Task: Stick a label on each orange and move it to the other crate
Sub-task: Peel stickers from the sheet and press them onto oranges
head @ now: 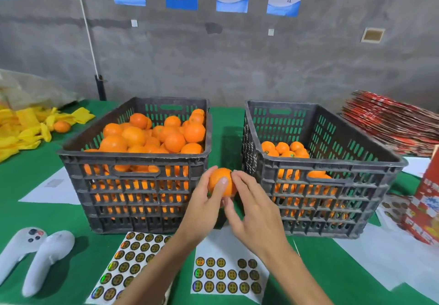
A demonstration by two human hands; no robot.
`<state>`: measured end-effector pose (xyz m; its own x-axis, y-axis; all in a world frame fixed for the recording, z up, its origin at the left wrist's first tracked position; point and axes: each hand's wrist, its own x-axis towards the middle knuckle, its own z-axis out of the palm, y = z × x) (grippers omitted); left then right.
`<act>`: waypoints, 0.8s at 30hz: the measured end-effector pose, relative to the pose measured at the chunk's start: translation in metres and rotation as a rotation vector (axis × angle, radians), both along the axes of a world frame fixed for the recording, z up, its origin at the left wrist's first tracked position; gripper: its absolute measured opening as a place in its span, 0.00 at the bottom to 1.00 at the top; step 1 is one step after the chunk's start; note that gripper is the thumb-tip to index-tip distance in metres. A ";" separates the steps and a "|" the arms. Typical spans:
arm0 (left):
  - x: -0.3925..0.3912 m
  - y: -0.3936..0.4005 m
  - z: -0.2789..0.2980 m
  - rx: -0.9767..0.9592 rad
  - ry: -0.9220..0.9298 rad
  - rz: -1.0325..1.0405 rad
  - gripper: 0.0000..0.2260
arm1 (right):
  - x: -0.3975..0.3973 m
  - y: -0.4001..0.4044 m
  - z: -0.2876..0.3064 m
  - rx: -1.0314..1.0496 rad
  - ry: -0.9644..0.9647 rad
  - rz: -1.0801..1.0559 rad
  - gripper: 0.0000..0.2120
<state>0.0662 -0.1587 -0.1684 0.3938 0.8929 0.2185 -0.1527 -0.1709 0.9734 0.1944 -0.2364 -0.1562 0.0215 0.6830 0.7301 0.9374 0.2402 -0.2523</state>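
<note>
Oranges fill the left crate (133, 162) nearly to the rim, while the right crate (325, 167) holds a lower layer, some already labelled. Both dark slatted crates stand side by side on the green surface (71, 212), a gap between them. A stack of red flat cartons (392, 122) lies far right, and yellow net sleeves (26, 126) with one loose fruit lie far left. Two grey controllers (35, 255) rest at the near left edge. Two label sheets lie in front of the crates: the left sheet (128, 264) looks full where it shows, the right sheet (225, 274) has an empty column and a bare upper part. In front of the gap, one orange (219, 181) is held up above the surface. The left hand (202, 209) has its grip clamped round it, thumb across the near face. The right hand (256, 212) touches the orange's right side, finger and thumb tips together on the peel; any label under them is hidden.
</note>
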 end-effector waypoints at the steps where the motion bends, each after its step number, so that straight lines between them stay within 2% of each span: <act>1: 0.003 0.002 0.011 -0.004 -0.012 -0.021 0.30 | 0.000 0.001 0.008 -0.011 -0.023 -0.022 0.30; 3: 0.009 0.005 0.035 -0.002 -0.022 -0.080 0.35 | 0.001 0.006 0.027 0.021 0.022 -0.066 0.36; 5: 0.013 0.012 0.060 0.063 0.027 -0.118 0.37 | 0.008 0.012 0.047 0.122 0.094 -0.093 0.34; 6: 0.014 0.018 0.072 0.097 0.049 -0.137 0.35 | 0.013 0.016 0.057 0.158 0.096 -0.109 0.33; 8: 0.015 0.032 0.097 0.184 0.086 -0.139 0.24 | 0.027 0.024 0.072 0.182 0.043 -0.160 0.33; 11: 0.011 0.059 0.129 0.430 0.160 0.058 0.15 | 0.056 0.036 0.087 0.104 0.072 -0.301 0.33; 14: -0.004 0.099 0.148 0.672 0.437 0.342 0.16 | 0.089 0.042 0.093 0.038 0.103 -0.419 0.32; 16: -0.012 0.126 0.151 0.623 0.745 0.322 0.26 | 0.105 0.042 0.092 0.013 0.068 -0.435 0.30; 18: -0.015 0.146 0.147 0.508 1.032 0.182 0.34 | 0.111 0.042 0.086 -0.003 0.048 -0.426 0.24; 19: -0.015 0.154 0.143 0.447 1.109 0.105 0.35 | 0.112 0.042 0.082 0.015 0.051 -0.413 0.20; 21: -0.014 0.166 0.133 0.357 1.132 0.013 0.34 | 0.112 0.041 0.076 0.035 0.085 -0.380 0.17; 24: -0.013 0.181 0.126 0.342 1.097 0.048 0.31 | 0.110 0.037 0.071 0.038 0.120 -0.324 0.17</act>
